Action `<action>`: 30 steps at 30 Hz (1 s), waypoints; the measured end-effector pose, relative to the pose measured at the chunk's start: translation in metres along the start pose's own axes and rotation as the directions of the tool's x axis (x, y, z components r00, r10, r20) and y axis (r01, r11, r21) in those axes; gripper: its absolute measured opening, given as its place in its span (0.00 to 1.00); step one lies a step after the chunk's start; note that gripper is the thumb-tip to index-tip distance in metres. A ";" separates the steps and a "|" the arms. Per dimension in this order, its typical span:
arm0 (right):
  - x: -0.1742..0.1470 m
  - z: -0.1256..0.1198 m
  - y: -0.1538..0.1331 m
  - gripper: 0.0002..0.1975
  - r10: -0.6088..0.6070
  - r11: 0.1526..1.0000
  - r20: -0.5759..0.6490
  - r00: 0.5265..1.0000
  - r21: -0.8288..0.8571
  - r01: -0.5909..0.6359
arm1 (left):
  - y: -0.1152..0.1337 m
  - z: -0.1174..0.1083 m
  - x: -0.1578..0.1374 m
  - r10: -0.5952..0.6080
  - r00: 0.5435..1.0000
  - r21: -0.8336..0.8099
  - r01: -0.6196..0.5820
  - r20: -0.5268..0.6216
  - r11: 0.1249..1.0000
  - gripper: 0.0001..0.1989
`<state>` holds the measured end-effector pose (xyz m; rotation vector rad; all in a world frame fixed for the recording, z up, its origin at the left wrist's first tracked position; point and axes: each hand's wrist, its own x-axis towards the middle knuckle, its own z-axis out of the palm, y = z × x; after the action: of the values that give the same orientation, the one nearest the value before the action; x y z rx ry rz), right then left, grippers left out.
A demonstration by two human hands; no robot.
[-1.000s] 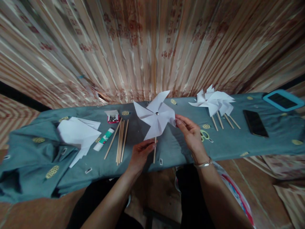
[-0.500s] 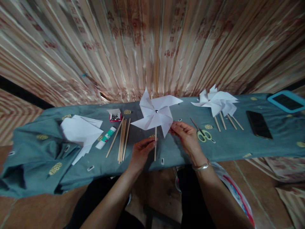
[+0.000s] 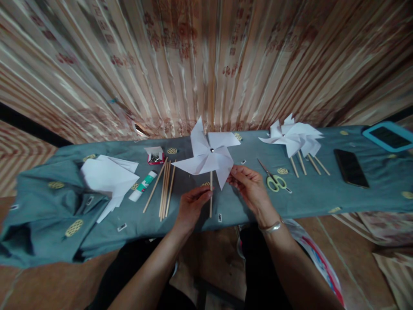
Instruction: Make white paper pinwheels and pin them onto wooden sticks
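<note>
Pinching the pale stick [image 3: 211, 206] of a white paper pinwheel [image 3: 219, 157] in my left hand [image 3: 191, 208], I hold its pointed, silver-pinned blades [image 3: 198, 137] over the pineapple-print cloth [image 3: 309, 198], long axis straight ahead, wheel end away from me, my right hand [image 3: 250, 186] at a lower blade, clamped or merely touching I cannot tell.

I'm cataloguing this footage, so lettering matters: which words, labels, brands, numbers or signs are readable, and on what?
None can be read with certainty.
Glue stick: printing on its label, too blurred.
Tablecloth: marks in small white patches, too small.
Curtain: reddish character-like marks, too blurred.
Pinwheel in the middle: no lettering visible.
</note>
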<state>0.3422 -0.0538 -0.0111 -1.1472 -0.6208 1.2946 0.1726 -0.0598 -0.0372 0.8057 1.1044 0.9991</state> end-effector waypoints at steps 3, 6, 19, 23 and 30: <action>-0.002 0.002 0.001 0.16 0.022 0.999 0.000 1.000 0.026 -0.022 | 0.000 0.000 0.000 0.000 1.000 0.000 0.000 0.000 1.000 0.11; -0.004 0.004 0.002 0.16 0.042 0.998 0.010 0.999 0.038 -0.042 | -0.001 0.000 0.000 0.013 1.000 0.005 -0.013 -0.003 1.000 0.11; -0.009 0.012 0.009 0.15 0.095 0.995 0.085 0.992 -0.022 -0.094 | 0.000 0.000 -0.001 0.030 0.997 0.012 -0.031 0.065 0.999 0.12; -0.010 0.010 0.006 0.16 0.083 0.993 0.136 0.987 -0.094 -0.070 | 0.000 -0.001 -0.001 0.041 0.997 0.006 -0.041 0.071 0.999 0.12; 0.004 -0.026 -0.020 0.12 -0.218 0.961 -0.041 0.975 -0.181 0.207 | 0.001 -0.001 -0.001 0.000 1.000 -0.011 0.000 0.010 1.000 0.13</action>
<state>0.3737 -0.0556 -0.0036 -1.2223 -0.8031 1.0339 0.1710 -0.0605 -0.0367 0.8013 1.0900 0.9994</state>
